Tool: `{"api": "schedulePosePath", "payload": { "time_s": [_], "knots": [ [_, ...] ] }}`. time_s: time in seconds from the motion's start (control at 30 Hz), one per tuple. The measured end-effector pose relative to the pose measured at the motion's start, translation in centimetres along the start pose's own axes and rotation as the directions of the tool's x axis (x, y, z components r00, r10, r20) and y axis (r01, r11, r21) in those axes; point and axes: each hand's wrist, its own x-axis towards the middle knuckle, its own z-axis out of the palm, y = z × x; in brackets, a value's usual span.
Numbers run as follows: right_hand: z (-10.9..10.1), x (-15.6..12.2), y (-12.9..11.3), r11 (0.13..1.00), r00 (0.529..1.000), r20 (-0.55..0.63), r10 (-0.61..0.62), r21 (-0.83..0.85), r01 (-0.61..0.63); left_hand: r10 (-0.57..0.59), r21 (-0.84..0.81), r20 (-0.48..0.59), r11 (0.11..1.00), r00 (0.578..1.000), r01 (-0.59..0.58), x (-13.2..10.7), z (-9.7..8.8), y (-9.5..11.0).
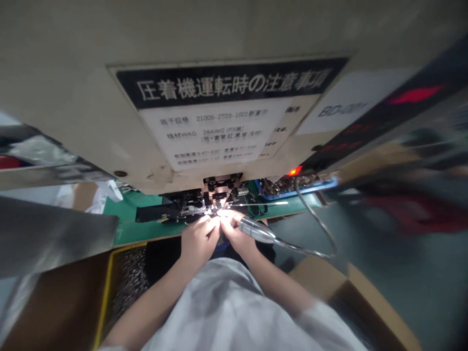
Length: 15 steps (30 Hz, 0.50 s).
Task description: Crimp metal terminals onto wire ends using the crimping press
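A small workpiece, washed out by glare, sits pinched narrowly between the fingers of the left hand and right hand. The crimping machine's die stands at twelve o'clock, a gooseneck lamp at three.

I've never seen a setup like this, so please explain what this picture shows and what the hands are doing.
This view comes from a camera worn on a person's head, looking down. The pale crimping machine, going by its Japanese notice, fills the top. The left hand and right hand meet at its metal crimping head, fingertips pinched together; whatever they hold is too small to make out. A silver lamp on a flexible neck sits beside the right hand. A green work surface lies under the head, with a blue tray beyond; a yellow-rimmed bin and a cardboard box sit nearer the person.
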Motion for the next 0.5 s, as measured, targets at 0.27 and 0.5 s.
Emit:
{"api": "schedulePosePath", "payload": {
  "time_s": [0.27,0.5],
  "knots": [
    [0.15,0.17,0.51,0.999,0.999,0.021,0.026,0.029,-0.026,-0.019,0.035,-0.02,0.999,1.0,0.02,0.09,0.21,-0.06],
    [0.39,-0.15,0.14,0.999,0.999,-0.016,0.042,-0.02,-0.042,-0.052,0.036,0.012,0.998,0.999,0.051,-0.13,0.32,-0.28]
  ]
}}
